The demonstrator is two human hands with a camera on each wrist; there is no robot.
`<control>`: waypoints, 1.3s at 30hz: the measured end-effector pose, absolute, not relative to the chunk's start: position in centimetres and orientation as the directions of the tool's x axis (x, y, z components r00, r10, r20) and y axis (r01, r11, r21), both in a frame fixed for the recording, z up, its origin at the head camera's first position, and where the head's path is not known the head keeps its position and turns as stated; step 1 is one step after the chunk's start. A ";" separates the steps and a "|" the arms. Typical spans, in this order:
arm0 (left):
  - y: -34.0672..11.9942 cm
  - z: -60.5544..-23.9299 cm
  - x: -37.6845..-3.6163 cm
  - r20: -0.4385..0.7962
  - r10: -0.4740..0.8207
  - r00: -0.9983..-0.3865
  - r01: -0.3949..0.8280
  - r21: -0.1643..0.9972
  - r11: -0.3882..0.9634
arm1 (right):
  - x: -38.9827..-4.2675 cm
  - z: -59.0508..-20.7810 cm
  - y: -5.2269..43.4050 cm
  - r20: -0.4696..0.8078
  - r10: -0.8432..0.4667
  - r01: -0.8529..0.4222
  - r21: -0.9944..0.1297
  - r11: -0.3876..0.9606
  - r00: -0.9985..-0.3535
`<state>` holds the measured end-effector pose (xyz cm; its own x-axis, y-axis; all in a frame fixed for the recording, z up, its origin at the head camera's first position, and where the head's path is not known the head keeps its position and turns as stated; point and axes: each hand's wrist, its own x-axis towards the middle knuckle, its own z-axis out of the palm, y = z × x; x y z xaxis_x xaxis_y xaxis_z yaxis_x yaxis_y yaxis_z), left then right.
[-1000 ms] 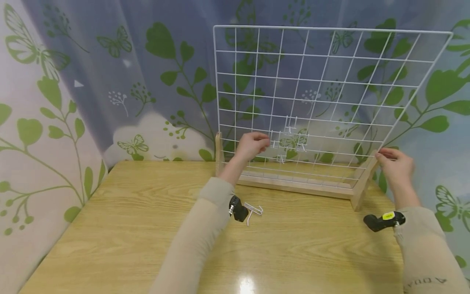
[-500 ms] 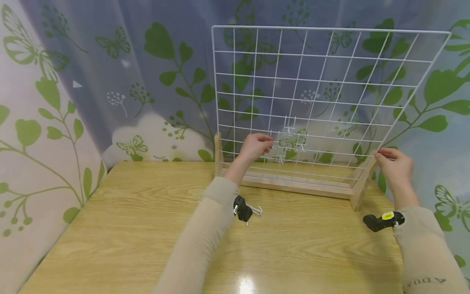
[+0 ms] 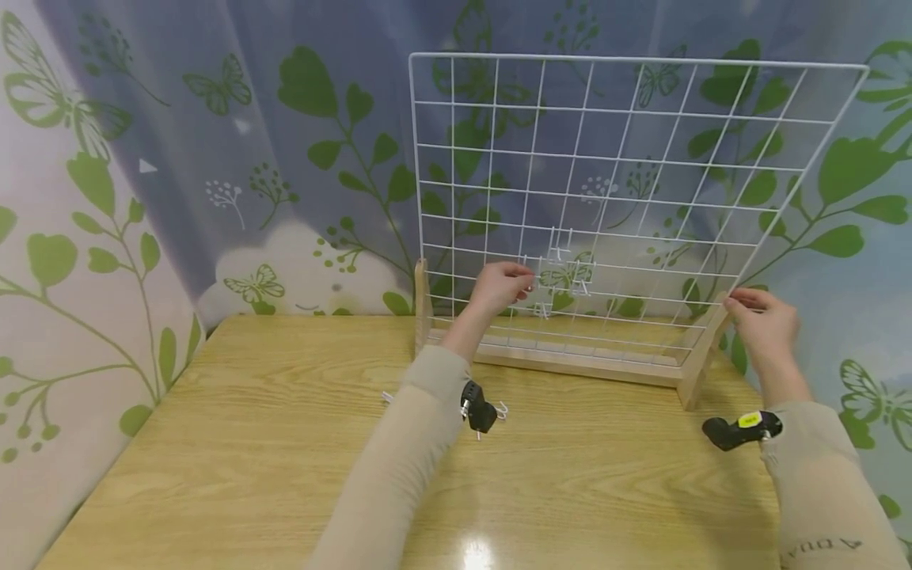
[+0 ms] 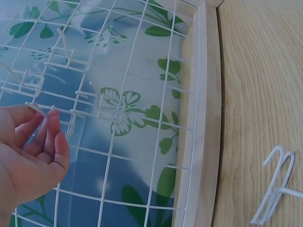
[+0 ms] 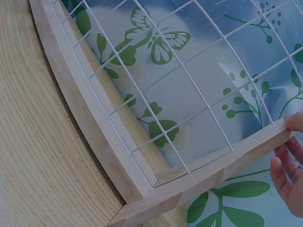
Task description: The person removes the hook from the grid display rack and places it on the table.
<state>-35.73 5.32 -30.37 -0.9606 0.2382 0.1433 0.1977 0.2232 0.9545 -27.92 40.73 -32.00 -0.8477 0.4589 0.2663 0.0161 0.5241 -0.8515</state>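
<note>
A white wire grid panel [image 3: 627,170] stands in a wooden base [image 3: 570,362]. My left hand [image 3: 499,286] is at the grid's lower part, pinching a white wire hook [image 4: 36,109] between thumb and fingertips; the fingers partly hide it. Beside that hand, several white hooks [image 3: 559,253] hang on the grid wires. My right hand [image 3: 765,321] grips the upper end of the base's right wooden side piece [image 5: 251,146], thumb on one face and fingers on the other.
A loose white hook [image 4: 274,189] lies on the wooden table [image 3: 606,475], mostly behind the left wrist camera [image 3: 479,408] in the head view. The end of another white piece [image 3: 387,397] shows left of the sleeve. A patterned curtain [image 3: 321,158] hangs behind.
My left hand has shifted slightly right along the grid. Its sleeve and camera now cover more of the loose hook, and a white end shows left of the sleeve. My right hand stays put.
</note>
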 end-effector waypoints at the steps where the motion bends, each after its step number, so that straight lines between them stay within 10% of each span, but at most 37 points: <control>1: 5.3 -30.3 -35.7 0.143 0.240 -0.960 0.198 0.955 0.222 | -27.9 -32.0 40.7 0.267 0.459 0.021 -0.847 0.532 -0.847; 39: 5.7 -29.0 -34.9 0.088 0.175 -0.981 0.080 0.995 -0.053 | -27.7 -31.9 40.4 0.273 0.460 0.038 -0.827 0.561 -0.845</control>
